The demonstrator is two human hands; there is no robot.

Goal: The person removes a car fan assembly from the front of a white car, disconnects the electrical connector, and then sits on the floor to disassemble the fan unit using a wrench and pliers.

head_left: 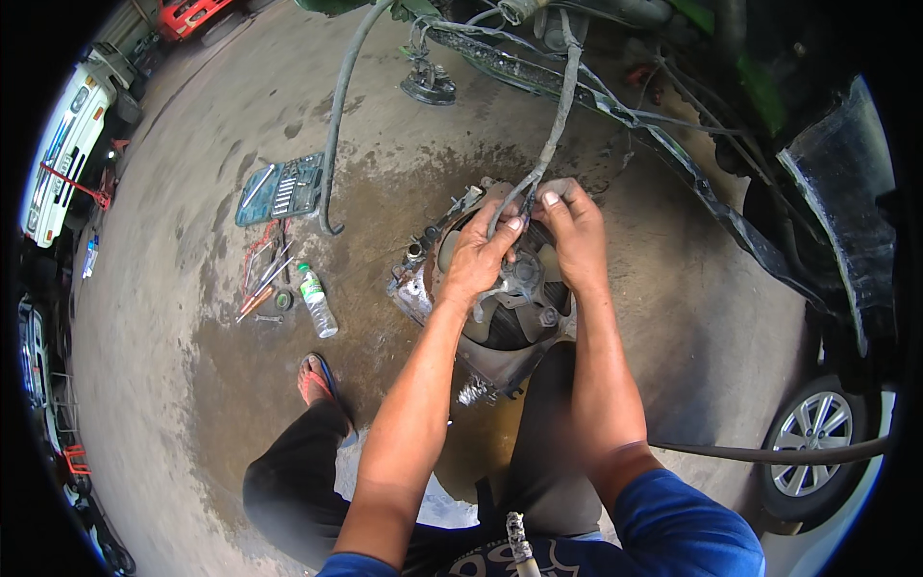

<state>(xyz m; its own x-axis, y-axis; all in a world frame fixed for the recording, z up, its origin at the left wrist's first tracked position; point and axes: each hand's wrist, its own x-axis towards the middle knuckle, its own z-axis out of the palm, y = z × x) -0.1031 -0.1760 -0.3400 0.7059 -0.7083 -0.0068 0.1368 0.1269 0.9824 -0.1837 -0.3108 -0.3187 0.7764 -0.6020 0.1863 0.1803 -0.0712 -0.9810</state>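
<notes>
A grey sheathed wiring cable [567, 82] hangs from the vehicle front at the top and runs down into my hands. My left hand [478, 252] is closed round the cable's lower part, the thumb pressed along it. Beside it my right hand [574, 231] pinches dark thin wires at the cable's end; its fingertips partly hide them. Below both hands a radiator fan assembly [492, 361] lies on the wet floor, its blades facing up. My forearms cover part of its frame.
Left of the fan lie a plastic bottle [317, 306], several screwdrivers [258, 300] and an opened socket set [279, 190]. A grey hose [338, 106] hangs nearby. The vehicle's torn-down front [673, 163] overhangs at right, above a car wheel [812, 433]. A lit cigarette [519, 543] shows low centre.
</notes>
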